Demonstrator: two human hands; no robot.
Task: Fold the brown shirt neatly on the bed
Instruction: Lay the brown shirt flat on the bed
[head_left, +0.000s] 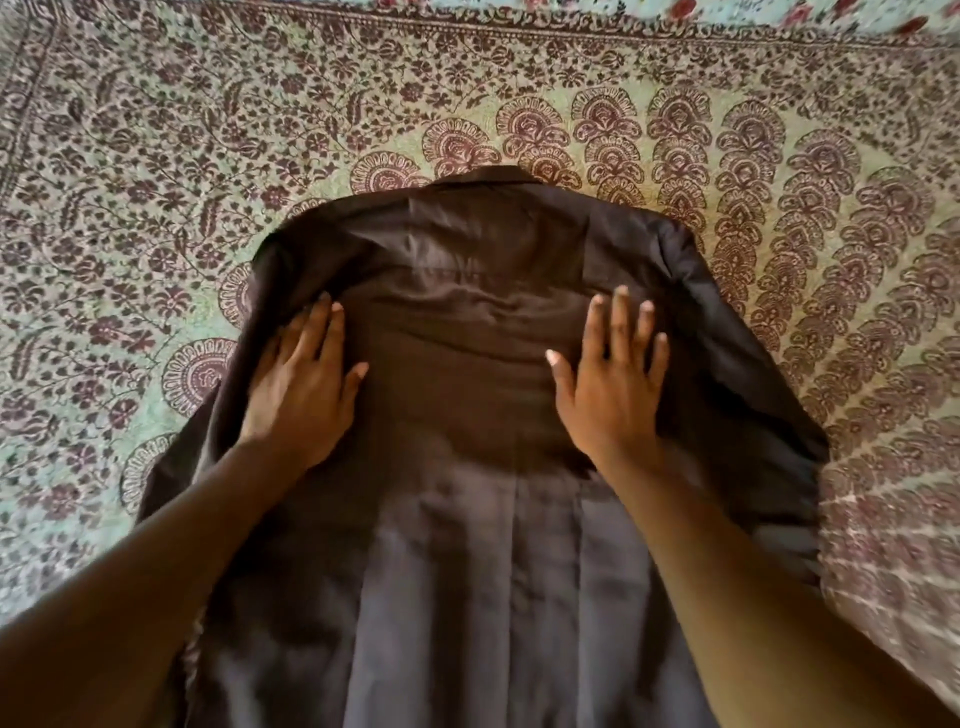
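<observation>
You have one view only, from a wide-angle camera on your head, looking forward and steeply down onto the bed (156, 156). It sits close: your forearms enter from the near corners and fill much of the lower frame, and your left hand (298, 387) and right hand (610, 384) lie near the middle. The shirt (457, 519) runs off the near edge, its collar pointing far. The bedspread fills the left, right and far parts of the frame. The wide lens bends straight lines toward the edges.
</observation>
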